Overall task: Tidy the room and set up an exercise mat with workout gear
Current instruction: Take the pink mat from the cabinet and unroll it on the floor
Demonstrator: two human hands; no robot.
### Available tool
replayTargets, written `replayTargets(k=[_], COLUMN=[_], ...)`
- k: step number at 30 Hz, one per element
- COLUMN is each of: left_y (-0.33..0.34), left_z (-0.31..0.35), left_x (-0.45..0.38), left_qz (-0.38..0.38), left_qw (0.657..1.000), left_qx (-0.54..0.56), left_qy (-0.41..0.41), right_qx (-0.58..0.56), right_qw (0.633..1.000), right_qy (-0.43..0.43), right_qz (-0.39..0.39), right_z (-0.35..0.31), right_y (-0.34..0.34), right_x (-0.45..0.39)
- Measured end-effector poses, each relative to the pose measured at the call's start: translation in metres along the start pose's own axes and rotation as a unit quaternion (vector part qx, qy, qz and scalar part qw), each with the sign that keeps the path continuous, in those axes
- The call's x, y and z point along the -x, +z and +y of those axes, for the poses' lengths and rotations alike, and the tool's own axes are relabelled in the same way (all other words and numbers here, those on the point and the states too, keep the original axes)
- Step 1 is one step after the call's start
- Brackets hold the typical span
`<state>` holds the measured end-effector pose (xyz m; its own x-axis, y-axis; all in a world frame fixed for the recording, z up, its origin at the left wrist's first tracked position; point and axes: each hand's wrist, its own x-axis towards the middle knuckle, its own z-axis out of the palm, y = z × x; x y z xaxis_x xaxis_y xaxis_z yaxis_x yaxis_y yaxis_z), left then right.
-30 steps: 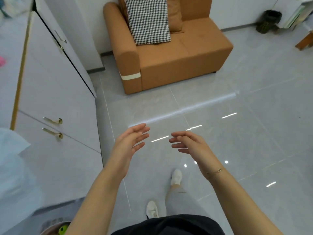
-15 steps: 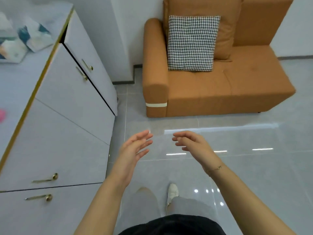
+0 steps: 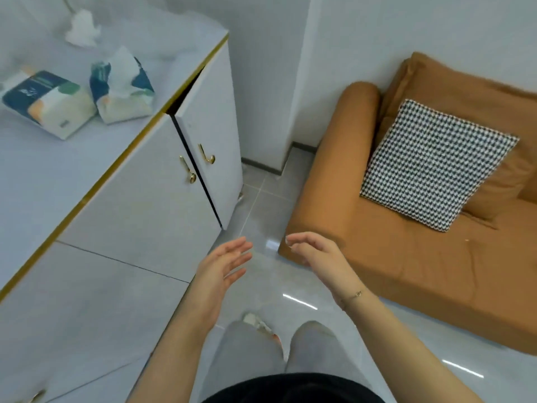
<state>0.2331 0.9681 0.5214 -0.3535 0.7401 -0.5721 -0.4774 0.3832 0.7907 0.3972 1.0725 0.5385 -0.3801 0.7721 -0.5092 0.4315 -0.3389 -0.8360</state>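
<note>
Grey glossy tile fills the middle of the head view, and over it we hold both hands out in front of us with nothing in them: our left hand [image 3: 223, 264] has its fingers straight and slightly spread, palm turned inward, and our right hand [image 3: 312, 251] has its fingers loosely bent, the two hands near each other but apart. The exercise mat and the workout gear are nowhere in this view, so we cannot say where they lie; we judge that we are between steps, looking for what to tidy or fetch. To our left stands a white cabinet [image 3: 139, 205] with a gold edge and gold handles, its doors closed. On its top lie two soft tissue packs [image 3: 48, 103], touching each other, the nearer-to-the-edge one torn open with a tissue standing up, and a crumpled white wad [image 3: 81, 27] further back. To our right is an orange sofa [image 3: 406, 257] with a houndstooth cushion [image 3: 436, 164] leaning tilted against its back. If the packs are to be tidied, we expect them to be light and squashy, with slippery film, best taken across the middle from both long sides. The cushion should be soft and light, easy to grip by a corner or edge.
</note>
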Motion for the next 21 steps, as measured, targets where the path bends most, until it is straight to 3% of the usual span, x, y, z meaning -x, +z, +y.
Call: replayTargets(k=[4,9,17,21], left_y=[0.006,0.002,0.001,0.005], left_z=[0.025,0.025,-0.031,-0.078], left_x=[-0.044,-0.093,-0.157,-0.176], left_qz=[0.044,0.169,0.335,0.380], left_qw=[0.998,0.973,0.881,0.841], left_qx=[0.048,0.155,0.327,0.374], left_qy=[0.007,0.011,0.065,0.086], right_qx=[0.016,0.122,0.282,0.289], right_qw=[0.999,0.981,0.905,0.883], right_qy=[0.017,0.013,-0.013,-0.048], right_qz=[-0.048,-0.151,-0.320,-0.365], right_z=[-0.034,-0.053,-0.034,-0.004], right_y=[0.003,0.028,0.088,0.114], right_x=[-0.070,-0.162,-0.272,-0.303])
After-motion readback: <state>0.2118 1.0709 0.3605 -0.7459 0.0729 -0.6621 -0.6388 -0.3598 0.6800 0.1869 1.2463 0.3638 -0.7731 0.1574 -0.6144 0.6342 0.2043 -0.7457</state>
